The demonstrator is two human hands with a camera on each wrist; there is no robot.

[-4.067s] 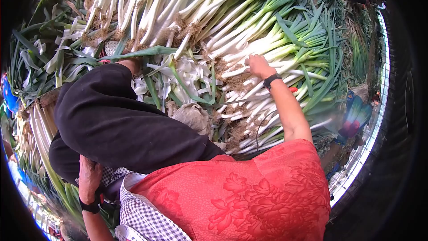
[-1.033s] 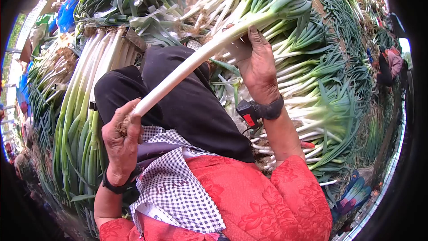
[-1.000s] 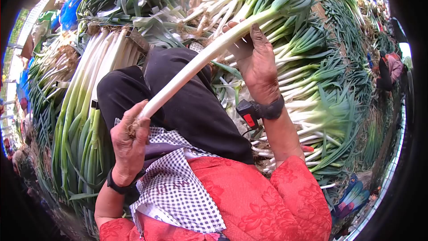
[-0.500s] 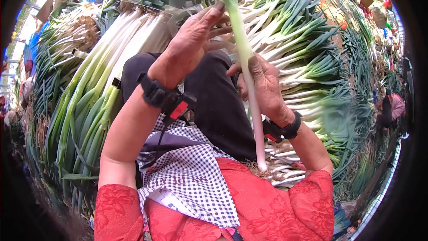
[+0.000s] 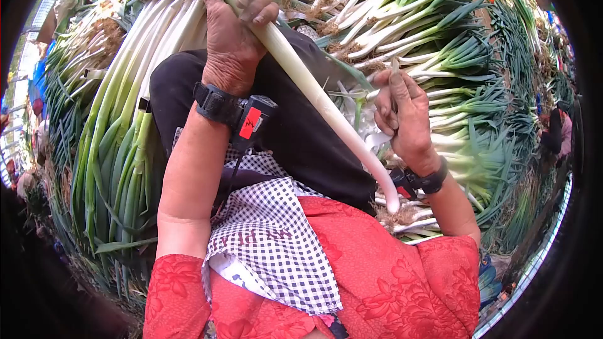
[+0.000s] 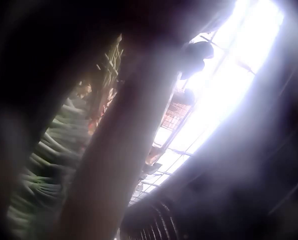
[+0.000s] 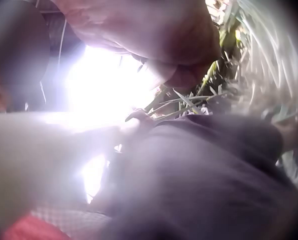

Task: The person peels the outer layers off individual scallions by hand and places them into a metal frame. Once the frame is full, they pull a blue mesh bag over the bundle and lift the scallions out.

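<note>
A long leek (image 5: 317, 100) slants across the lap in the head view, its rooty white end low at the right by the red shirt. My left hand (image 5: 235, 31) grips it high up, just below the green leaves. Apart from the stalk, my right hand (image 5: 405, 113) has thumb and fingers pinched together on a thin peeled strip (image 5: 378, 139), which hangs pale beneath the fingers. In the left wrist view the blurred leek stalk (image 6: 119, 135) fills the middle. My right hand (image 7: 154, 30) shows at the top of the right wrist view, its fingertips partly hidden.
Rows of leeks (image 5: 433, 44) lie to the right and ahead, roots toward the person. Larger trimmed leeks (image 5: 119, 119) are stacked at the left. Dark-trousered knees (image 5: 207, 88) rise between the piles, with a checked apron (image 5: 276, 245) over the lap.
The leek was taken up and swung from root-left to root-right. Over the last half second my left hand drew its top leftward, and my right hand came off the stalk with a strip.
</note>
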